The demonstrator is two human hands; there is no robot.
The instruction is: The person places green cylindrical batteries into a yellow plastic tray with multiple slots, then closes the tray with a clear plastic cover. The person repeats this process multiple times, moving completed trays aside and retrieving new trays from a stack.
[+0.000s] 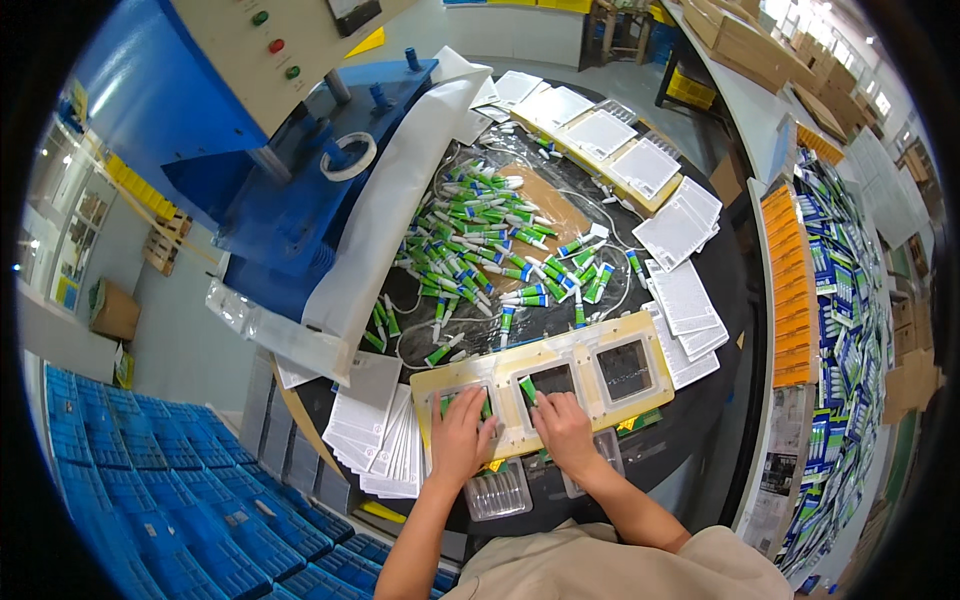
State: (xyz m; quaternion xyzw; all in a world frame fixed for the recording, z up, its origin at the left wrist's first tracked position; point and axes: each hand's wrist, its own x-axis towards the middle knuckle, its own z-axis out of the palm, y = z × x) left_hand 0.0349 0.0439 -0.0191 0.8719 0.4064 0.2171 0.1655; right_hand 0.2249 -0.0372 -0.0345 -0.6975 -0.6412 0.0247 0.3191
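Observation:
A pale yellow frame [512, 358] with three square windows lies in front of me, clear plastic trays set in its openings. My left hand [460, 437] rests over the left window with its fingers spread. Beside those fingers, small green tubes [487, 408] partly show in the window. My right hand [564, 432] is at the middle window, its fingertips closed on the lower end of a green-and-white tube [528, 389]. The right window [624, 372] holds no tube. Beyond the frame lies a loose heap of green, white and blue tubes [480, 235].
Printed white cards lie in stacks at left [365, 420] and right [690, 310]. A second yellow frame [650, 198] bearing cards sits farther back. A blue press [290, 190] stands at left. Clear blister trays [498, 492] are near my body; blue crates [150, 480] fill the lower left.

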